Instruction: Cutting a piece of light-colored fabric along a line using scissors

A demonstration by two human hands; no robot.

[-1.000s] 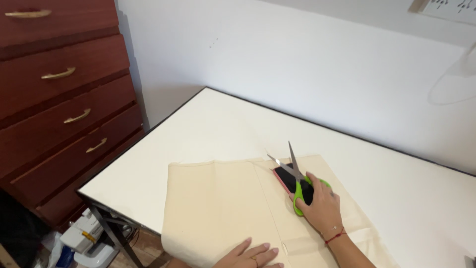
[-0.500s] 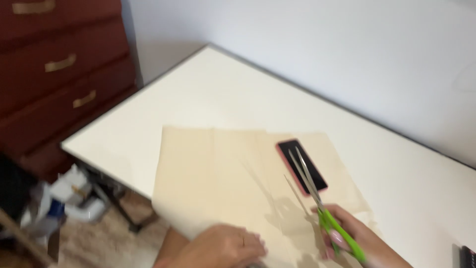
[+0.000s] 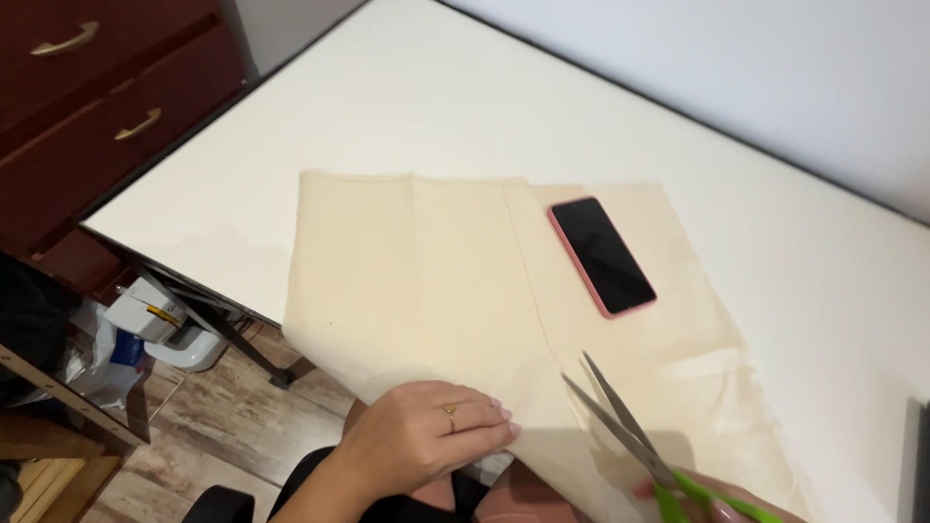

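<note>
A cream cloth (image 3: 417, 281) lies over the near edge of a white table (image 3: 407, 116) and hangs down toward me. My left hand (image 3: 426, 441), wearing a ring, pinches the cloth's hanging near edge. My right hand (image 3: 722, 499), barely visible at the bottom edge, grips green-handled scissors (image 3: 630, 431). Their blades are slightly apart and point up over the cloth, close to a faint line running down it. A phone in a pink case (image 3: 601, 255) lies screen up on the cloth, beyond the blade tips.
A dark red chest of drawers (image 3: 87, 107) stands left of the table. Bags and a white box (image 3: 145, 315) lie on the wood floor under the table's left end. A dark object (image 3: 918, 455) shows at the right edge.
The scissors have come down from beside the phone to the cloth's near edge. My left hand now grips that edge. The view has tilted downward.
</note>
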